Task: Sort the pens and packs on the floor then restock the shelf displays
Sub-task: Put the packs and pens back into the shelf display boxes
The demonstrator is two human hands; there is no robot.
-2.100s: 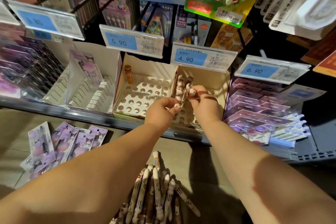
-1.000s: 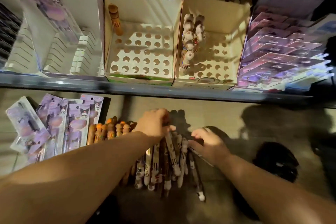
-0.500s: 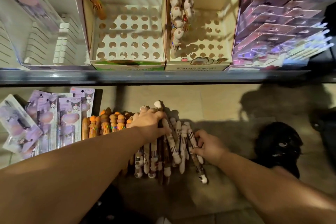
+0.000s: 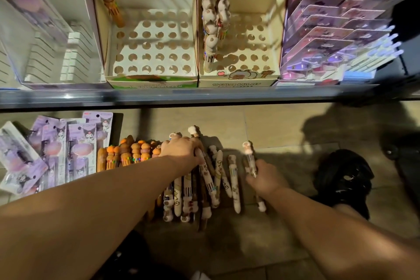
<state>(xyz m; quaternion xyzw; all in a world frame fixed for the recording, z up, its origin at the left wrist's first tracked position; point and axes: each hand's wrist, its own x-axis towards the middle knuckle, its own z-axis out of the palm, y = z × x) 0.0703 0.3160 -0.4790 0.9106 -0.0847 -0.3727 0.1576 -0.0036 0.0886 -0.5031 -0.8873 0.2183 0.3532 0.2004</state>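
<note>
At nine o'clock, about six glossy purple blister packs [image 4: 56, 150] fan over the tiled floor [image 4: 272, 125], beside roughly seven orange burger-capped pens [image 4: 131, 152]. Near centre, the left hand [image 4: 181, 150], knuckles up, curls onto the white bear-capped pens [image 4: 233, 177]. At four o'clock the right hand [image 4: 267, 178] grips a single white pen [image 4: 250, 159], its cap toward twelve.

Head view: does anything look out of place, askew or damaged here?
Yes: pens lie heaped crisscross on the floor, beside overlapping packs. The left pen box has a ragged, torn back edge and holds one brown pen.
</note>
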